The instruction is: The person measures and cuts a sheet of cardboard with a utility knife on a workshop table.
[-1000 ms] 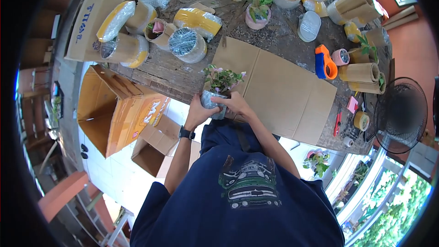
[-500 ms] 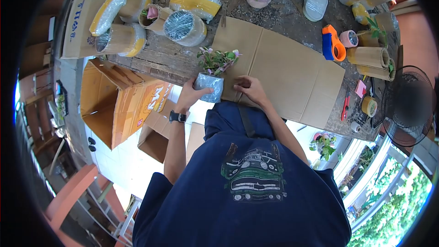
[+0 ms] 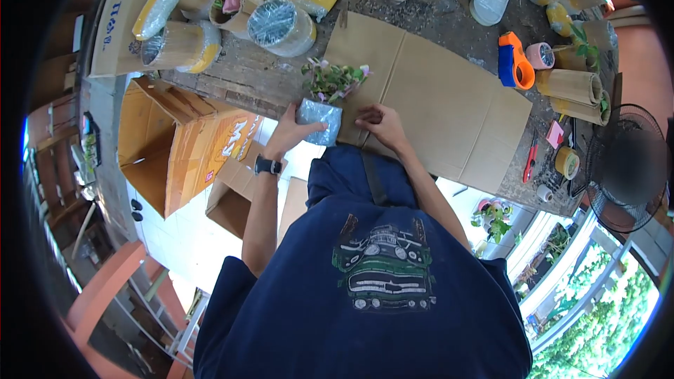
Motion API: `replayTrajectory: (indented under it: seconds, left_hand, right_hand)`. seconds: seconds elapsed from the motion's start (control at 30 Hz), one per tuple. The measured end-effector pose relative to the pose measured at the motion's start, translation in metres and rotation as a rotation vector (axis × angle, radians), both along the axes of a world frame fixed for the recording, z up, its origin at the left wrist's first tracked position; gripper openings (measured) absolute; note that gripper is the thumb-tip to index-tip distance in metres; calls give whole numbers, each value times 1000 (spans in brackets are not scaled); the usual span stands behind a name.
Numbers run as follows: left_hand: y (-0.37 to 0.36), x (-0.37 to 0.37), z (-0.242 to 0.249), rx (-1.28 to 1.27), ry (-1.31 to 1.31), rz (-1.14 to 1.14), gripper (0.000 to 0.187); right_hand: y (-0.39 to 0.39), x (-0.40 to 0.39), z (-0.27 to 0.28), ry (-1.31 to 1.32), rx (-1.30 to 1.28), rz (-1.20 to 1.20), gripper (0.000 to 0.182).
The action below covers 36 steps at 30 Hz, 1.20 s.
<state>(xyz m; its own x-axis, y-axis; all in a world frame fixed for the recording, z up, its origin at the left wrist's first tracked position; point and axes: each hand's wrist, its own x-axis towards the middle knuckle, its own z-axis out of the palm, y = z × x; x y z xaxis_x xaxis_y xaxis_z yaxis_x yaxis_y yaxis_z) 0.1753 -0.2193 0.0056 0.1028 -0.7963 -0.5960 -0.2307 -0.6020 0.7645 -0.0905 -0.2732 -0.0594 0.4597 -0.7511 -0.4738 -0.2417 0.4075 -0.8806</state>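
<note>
My left hand [image 3: 289, 133] is closed round a potted plant whose square pot [image 3: 321, 123] is wrapped in clear bubble wrap. The thumb presses on the near side of the wrap. Small green and purplish leaves with pink tips [image 3: 333, 81] rise from the pot over the table edge. Just right of it, my right hand [image 3: 384, 124] hovers at or rests on a flat cardboard sheet [image 3: 449, 98], its fingers loosely bent and apart, with nothing visible in them. Whether its fingertips touch the cardboard is hard to see.
Wrapped pots [image 3: 283, 28] stand at the back left, beside a cardboard box [image 3: 112, 28]. An orange-blue tape dispenser [image 3: 516, 62], cardboard-wrapped plants [image 3: 572, 84], a red cutter [image 3: 531, 158] and a fan [image 3: 627, 167] are on the right. An open orange box [image 3: 203, 161] sits below left.
The view has shifted slightly. My left hand still holds the wrapped pot, which is tilted a little more. My right hand stays beside it over the cardboard, with its fingers slightly changed in pose.
</note>
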Motion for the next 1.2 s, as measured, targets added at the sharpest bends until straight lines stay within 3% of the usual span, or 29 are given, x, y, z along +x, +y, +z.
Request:
replayTrajectory:
  seconds: [0.07, 0.13, 0.17, 0.5, 0.63, 0.77, 1.0, 1.13, 1.2]
  left_hand:
    - [2, -3, -10, -43, 19, 1, 103]
    - [-2, -8, -5, -23, -239, -92, 103]
    - [-1, -10, -4, 7, -263, -71, 111]
    - [-10, -30, 22, 7, -312, -22, 113]
    - [-11, -38, 24, -40, -488, -45, 110]
    - [-11, -29, 20, -3, -351, -26, 111]
    - [-6, -28, 12, -41, -330, -9, 116]
    - [-9, -28, 4, -29, -229, 2, 107]
    - [-4, -30, -9, -110, -345, 27, 99]
  right_hand:
    - [-1, 1, -2, -12, -5, -21, 39]
    - [0, 2, 0, -37, -3, -51, 36]
    - [0, 2, -1, -34, 5, -50, 35]
    - [-3, 1, 1, -2, 1, -36, 36]
    - [-7, 4, 0, -10, 2, -18, 40]
    - [-7, 2, 0, -15, 14, 2, 39]
    - [-4, 3, 6, -3, 26, -25, 38]
    - [-8, 4, 4, 82, -93, 6, 35]
    - [2, -1, 2, 74, -113, -12, 33]
